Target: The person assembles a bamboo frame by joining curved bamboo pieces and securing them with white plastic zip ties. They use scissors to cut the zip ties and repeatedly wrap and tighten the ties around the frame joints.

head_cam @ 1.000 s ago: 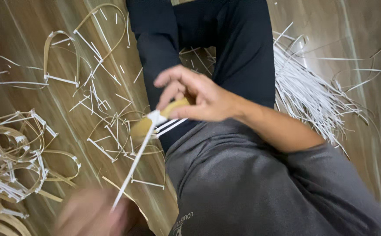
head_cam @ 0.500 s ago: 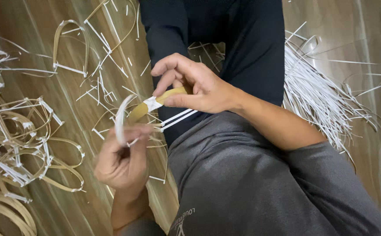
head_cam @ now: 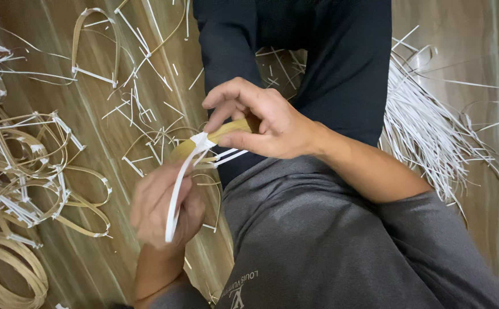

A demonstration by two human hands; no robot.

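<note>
Craft workspace on a wooden floor: white strips, bent cane loops and coiled cane lie scattered.

Below me: wooden floor, bearing bent cane loops, coiled cane, white strips, scattered offcuts.

The scene is evenly and fairly brightly lit, with soft light that seems to come from above; shadows are faint and short. The glossy wooden floor carries pale streaky sheen, strongest at the upper left and the far right edge. The right hand is sharp, knuckles and skin creases clear. The left hand is smeared by motion blur, its fingers hard to separate, and the white strip across it is soft-edged. Dark trousers lose nearly all detail. The frame edges look slightly stretched, perhaps from a wide lens.
</note>
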